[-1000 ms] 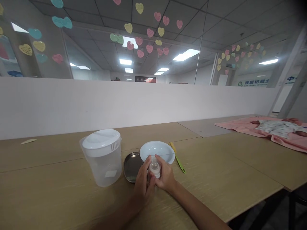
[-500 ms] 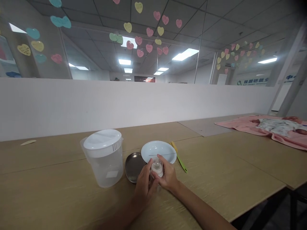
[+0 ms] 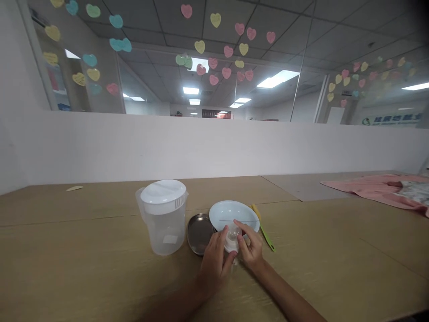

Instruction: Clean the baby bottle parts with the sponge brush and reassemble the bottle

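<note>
Both hands are around a baby bottle [image 3: 232, 243] with a white collar and a clear domed cap, held above the near rim of a pale blue bowl [image 3: 221, 209]. My left hand [image 3: 214, 257] grips it from the left, its thumb low on the collar. From the other side, my right hand [image 3: 252, 248] has its fingers bent onto the clear cap. Most of the bottle's body is hidden behind the fingers. Left of the bowl lies an oval metal tray [image 3: 200, 232], close to my left hand. A brush with a green handle [image 3: 267, 237] rests at the bowl's right.
A lidded clear plastic pitcher [image 3: 167, 228] stands left of the tray. At the far right, a pink cloth [image 3: 362, 190] carries a patterned white garment [image 3: 415, 191], partly cut off. A white wall [image 3: 201, 147] with glass above bounds the table's back.
The view has swung left, so everything sits farther right in the picture. My right hand's fingers have shifted around the bottle's cap and collar; the left still holds the bottle.
</note>
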Tool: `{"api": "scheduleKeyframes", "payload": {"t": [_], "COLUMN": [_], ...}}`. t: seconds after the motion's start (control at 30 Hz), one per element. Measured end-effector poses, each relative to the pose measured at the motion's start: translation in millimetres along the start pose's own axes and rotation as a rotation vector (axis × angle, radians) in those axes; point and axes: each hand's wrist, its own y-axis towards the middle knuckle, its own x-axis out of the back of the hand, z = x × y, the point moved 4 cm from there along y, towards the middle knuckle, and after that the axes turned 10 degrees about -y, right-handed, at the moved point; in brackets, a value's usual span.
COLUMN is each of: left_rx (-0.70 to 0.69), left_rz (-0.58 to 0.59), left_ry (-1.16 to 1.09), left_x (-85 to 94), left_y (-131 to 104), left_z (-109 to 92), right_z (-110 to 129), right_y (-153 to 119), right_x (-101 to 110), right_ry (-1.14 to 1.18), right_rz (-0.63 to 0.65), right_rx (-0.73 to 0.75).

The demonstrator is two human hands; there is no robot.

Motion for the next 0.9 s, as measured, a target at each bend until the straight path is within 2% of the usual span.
{"api": "scheduleKeyframes", "payload": {"t": [0.27,0.4,0.53,0.73,0.9], "left_rx": [0.032,0.038,0.043,0.107,0.197], "left_rz": [0.042,-0.004,-0.068,-0.079,0.03], "left_ry": [-0.011,-0.062,-0.114,-0.128,-0.172], "left_x": [4.4,3.8,1.8,0.5,-1.6], "left_y": [2,3,5,4,3], "left_z": [2,8,13,16,16], "right_z": [-5,-4,-5,-3,1], "right_y": [2,2,2,6,11], "right_x": [3,0,-3,-1,1], "right_ry": [-0.104,-0.131,-0.126,-0.118,-0.135], "right_rz": [0.081,0.126,0.171,0.176,0.18], "right_rx": [0.078,0.115,0.09,0.097,0.1]}}
